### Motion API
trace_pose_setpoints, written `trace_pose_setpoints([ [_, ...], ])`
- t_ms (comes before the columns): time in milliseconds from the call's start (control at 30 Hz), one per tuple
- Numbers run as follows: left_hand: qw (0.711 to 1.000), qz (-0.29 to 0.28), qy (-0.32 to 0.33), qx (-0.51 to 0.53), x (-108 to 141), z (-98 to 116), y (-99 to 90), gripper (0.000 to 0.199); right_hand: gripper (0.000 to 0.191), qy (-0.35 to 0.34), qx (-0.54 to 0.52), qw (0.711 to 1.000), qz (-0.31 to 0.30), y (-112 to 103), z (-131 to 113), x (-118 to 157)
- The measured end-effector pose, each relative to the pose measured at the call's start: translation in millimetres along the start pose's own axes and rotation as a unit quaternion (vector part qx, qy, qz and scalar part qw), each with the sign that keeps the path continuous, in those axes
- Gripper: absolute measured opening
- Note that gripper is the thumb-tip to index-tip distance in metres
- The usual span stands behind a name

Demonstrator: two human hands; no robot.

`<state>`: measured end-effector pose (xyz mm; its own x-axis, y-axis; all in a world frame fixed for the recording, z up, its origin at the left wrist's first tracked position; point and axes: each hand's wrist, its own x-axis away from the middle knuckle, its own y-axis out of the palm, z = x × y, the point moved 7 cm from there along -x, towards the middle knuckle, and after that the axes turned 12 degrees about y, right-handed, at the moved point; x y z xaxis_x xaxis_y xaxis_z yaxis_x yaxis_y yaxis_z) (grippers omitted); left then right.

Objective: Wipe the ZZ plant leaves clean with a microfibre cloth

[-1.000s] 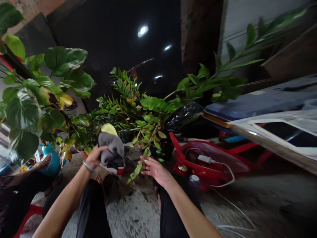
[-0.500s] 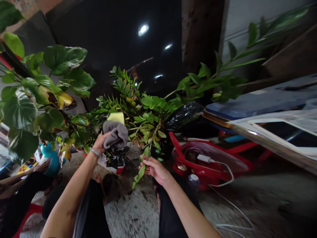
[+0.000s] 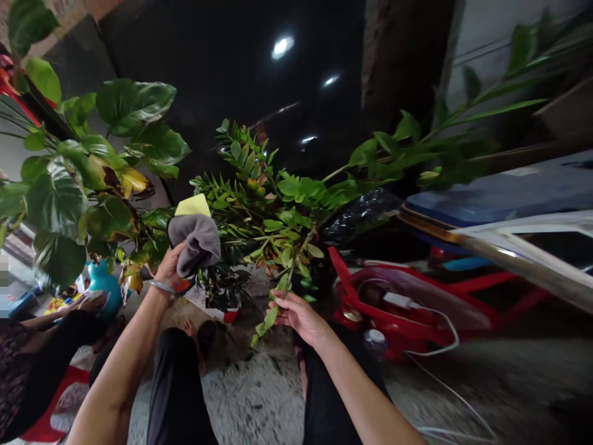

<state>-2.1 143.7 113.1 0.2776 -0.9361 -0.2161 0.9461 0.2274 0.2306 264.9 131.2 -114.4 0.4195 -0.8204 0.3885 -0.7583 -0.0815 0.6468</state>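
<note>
My left hand (image 3: 170, 267), with a silver bracelet at the wrist, is closed round a bunched grey cloth (image 3: 197, 244). A yellow piece (image 3: 193, 205) sticks up behind the cloth. My right hand (image 3: 299, 314) pinches a drooping leafy stem (image 3: 267, 321) near its low end, the leaves hanging past the fingertips. That stem comes down from a green potted plant (image 3: 306, 191) in the middle, with narrow leaves, some of them yellowish. Part of the right fingers is hidden behind leaves.
A broad-leaved plant (image 3: 55, 198) stands at the left, beside a turquoise object (image 3: 104, 290). A seated person (image 3: 28, 358) is at the lower left. To the right are a red basket (image 3: 370, 321) with a white charger (image 3: 401, 301) and cable, and a blue-topped table (image 3: 500, 191).
My left hand has moved left with the grey cloth, away from the middle plant. My right hand still pinches the stem. The whole view has shifted slightly, with the surroundings further right.
</note>
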Motion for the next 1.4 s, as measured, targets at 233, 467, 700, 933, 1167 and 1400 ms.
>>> trace_pose_setpoints([
  [233, 0.981, -0.081, -0.158, -0.081, 68.7, -60.2, -24.7, 0.032, 0.027, 0.027, 0.046, 0.998, 0.034, -12.6, 2.2, 1.9],
  [467, 0.995, 0.086, -0.036, 0.033, 13.3, 21.7, -34.3, 0.007, 0.028, 0.030, 0.046, 0.997, 0.052, -8.3, 3.9, -2.6],
  [700, 0.987, -0.052, -0.139, -0.069, 69.5, -74.0, -24.7, 0.035, 0.028, 0.023, 0.053, 0.998, 0.036, -8.3, 5.0, 1.2],
  [933, 0.998, -0.045, 0.007, -0.035, 52.2, 9.7, -8.8, 0.048, 0.029, 0.028, 0.065, 0.996, 0.048, -12.3, 3.8, -2.9],
  [1167, 0.995, 0.016, -0.033, -0.096, 34.3, -63.4, -22.9, 0.036, 0.032, 0.013, 0.109, 0.990, 0.088, -4.4, 3.0, 6.5],
  [1400, 0.986, -0.093, -0.101, -0.090, 73.3, -61.2, -39.1, 0.038, 0.050, -0.083, 0.170, 0.976, 0.107, 9.1, -22.0, 72.5],
])
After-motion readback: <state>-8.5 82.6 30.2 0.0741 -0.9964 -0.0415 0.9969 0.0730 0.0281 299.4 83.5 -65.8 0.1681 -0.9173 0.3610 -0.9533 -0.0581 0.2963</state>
